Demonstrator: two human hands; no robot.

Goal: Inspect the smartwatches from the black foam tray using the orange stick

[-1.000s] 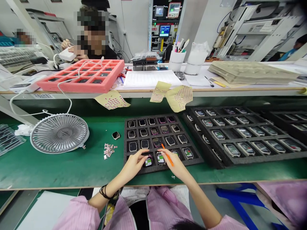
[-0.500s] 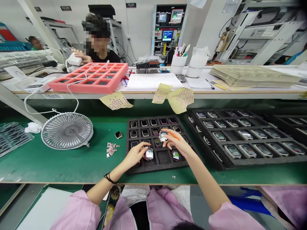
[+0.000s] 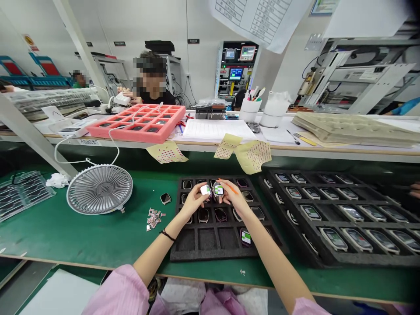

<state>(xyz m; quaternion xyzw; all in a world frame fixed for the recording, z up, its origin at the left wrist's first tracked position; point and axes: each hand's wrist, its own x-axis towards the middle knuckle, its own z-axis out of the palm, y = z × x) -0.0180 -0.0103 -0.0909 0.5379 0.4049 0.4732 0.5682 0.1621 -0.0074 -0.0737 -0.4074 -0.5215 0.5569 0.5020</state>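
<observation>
My left hand (image 3: 193,200) is closed on a smartwatch (image 3: 205,190) with a bright, mostly white screen. Beside it, my right hand (image 3: 236,200) grips a second smartwatch (image 3: 218,189), its lit screen green and white. A thin orange stick (image 3: 229,187) also lies between the fingers of that hand. The two watches are held close together above a black foam tray (image 3: 182,256). Dark-screened watches sit in the tray's back rows, partly hidden by my hands. In the front row a watch (image 3: 245,236) shows a green and white screen, and several pockets there hold nothing.
More black trays of watches (image 3: 359,240) stand at right. Left of my tray lie a loose watch (image 3: 165,198), small pinkish pieces (image 3: 154,218) and a fan (image 3: 100,189). A shelf above carries a pink foam tray (image 3: 166,136) and papers (image 3: 219,130). A person (image 3: 153,97) sits opposite.
My left hand has lifted its smartwatch from the front of the tray and brought it beside the one in my right hand. The view has tilted upward.
</observation>
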